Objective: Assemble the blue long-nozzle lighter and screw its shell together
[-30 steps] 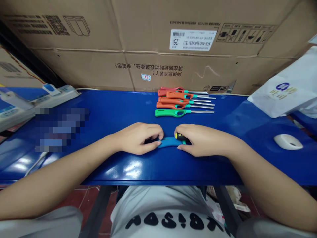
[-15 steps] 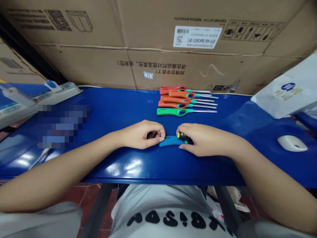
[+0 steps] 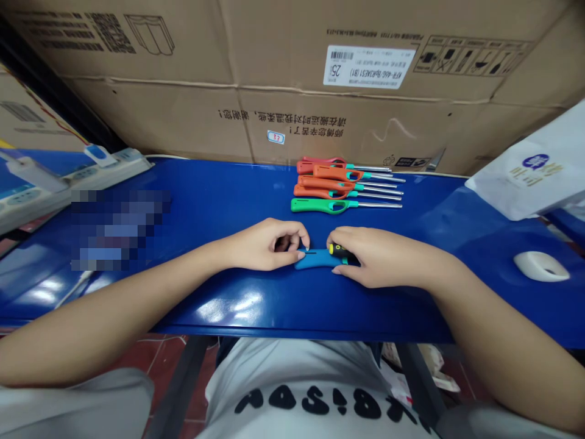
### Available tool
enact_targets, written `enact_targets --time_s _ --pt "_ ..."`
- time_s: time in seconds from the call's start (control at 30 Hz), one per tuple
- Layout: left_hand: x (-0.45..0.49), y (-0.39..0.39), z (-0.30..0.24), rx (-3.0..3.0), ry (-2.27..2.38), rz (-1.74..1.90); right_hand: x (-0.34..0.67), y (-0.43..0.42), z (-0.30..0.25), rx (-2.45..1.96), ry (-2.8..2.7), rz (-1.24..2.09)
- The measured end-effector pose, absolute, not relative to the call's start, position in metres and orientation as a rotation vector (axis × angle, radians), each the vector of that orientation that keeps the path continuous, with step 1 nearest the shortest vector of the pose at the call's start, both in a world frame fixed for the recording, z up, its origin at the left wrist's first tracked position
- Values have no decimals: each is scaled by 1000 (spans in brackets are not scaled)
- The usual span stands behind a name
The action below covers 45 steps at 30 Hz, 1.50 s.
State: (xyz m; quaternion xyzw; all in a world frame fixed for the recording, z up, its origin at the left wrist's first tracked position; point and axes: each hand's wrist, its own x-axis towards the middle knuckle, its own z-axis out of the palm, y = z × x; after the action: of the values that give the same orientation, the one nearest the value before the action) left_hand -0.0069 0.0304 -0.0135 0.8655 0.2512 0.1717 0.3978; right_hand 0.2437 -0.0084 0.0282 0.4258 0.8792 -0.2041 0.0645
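Note:
A blue long-nosed lighter lies on the table in front of me, its metal nozzle hidden under my right hand. At the handle's left end, my left hand bends thumb and forefinger loosely over the edges; its other fingers are curled. Over the trigger end, my right hand is closed round a black and yellow handle, seemingly a screwdriver. The screwdriver's shaft cannot be seen. Its thumb rests against the lighter's near side.
Behind the hands lie a green lighter and several orange-red lighters. A cardboard box stands along the back. A power strip and pixelated device are left; a white bag and white mouse-like object are right.
My left forefinger has lifted slightly and parted from the thumb, showing more of the slot in the blue handle. My right hand keeps its hold. The view has shifted slightly.

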Motion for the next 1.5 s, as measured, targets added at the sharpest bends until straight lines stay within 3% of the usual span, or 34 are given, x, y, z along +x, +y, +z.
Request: enact_targets --time_s 0.5,0.63,0.87,1.0,1.5 --pt "-14 31 -18 2465 452 511 255 0 30 1257 2759 -706" --pt "-12 29 -23 2501 423 528 256 0 37 1323 3127 -715" --pt "-4 22 -27 2528 438 591 243 -15 41 1712 3697 -1074" --pt "-3 19 -26 2503 450 565 236 -15 32 1867 3714 -1160" --pt "-3 19 -23 2463 485 510 234 -16 23 1817 3759 -1174"
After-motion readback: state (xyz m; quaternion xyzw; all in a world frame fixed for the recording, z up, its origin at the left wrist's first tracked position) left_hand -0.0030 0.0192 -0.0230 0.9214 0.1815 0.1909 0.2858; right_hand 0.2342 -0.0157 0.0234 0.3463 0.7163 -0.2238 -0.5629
